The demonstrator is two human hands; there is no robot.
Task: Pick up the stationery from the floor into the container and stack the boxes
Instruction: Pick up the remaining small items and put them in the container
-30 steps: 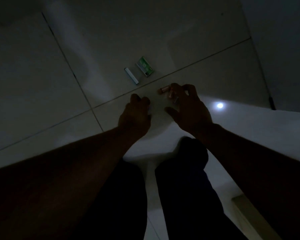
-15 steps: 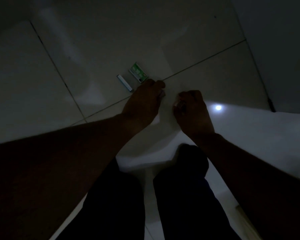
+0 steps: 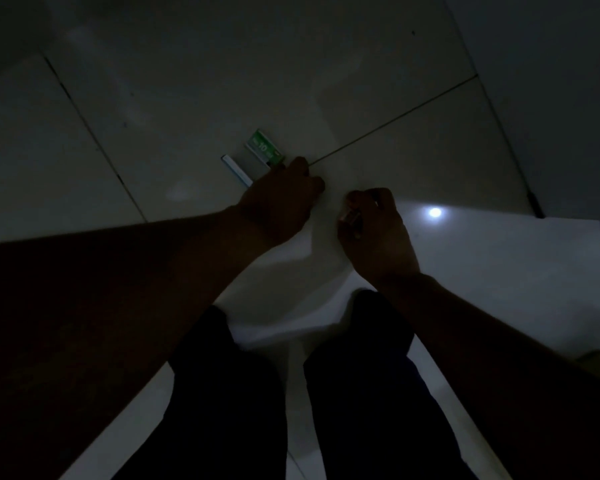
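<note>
1. Step in hand, as I judge it: gathering stationery off the floor [image 3: 187, 81]. No boxes are stacked yet, and no container shows clearly.
2. The right hand [image 3: 374, 237] is curled tight round small pieces [image 3: 350, 216]. A glint shows between the fingers, but it is too dark to name them.
3. The left hand [image 3: 281, 199], apart from the right but near it, reaches toward 11 o'clock. Its fingertips sit at the near end of the green box [image 3: 264, 150]. I cannot tell whether they touch it or already hold something.
4. The white box [image 3: 236, 169] lies flat just beside the green box, at its 8 o'clock.
5. Next move, likely: the left hand pinches the green box by its sides. It lies low, so the fingertips must catch its edges.
6. In the way: dim light and a full right hand. The knees [image 3: 229, 393] crowd in at 6 o'clock, and a light spot [image 3: 434, 212] glares at 3 o'clock of the right hand.
</note>
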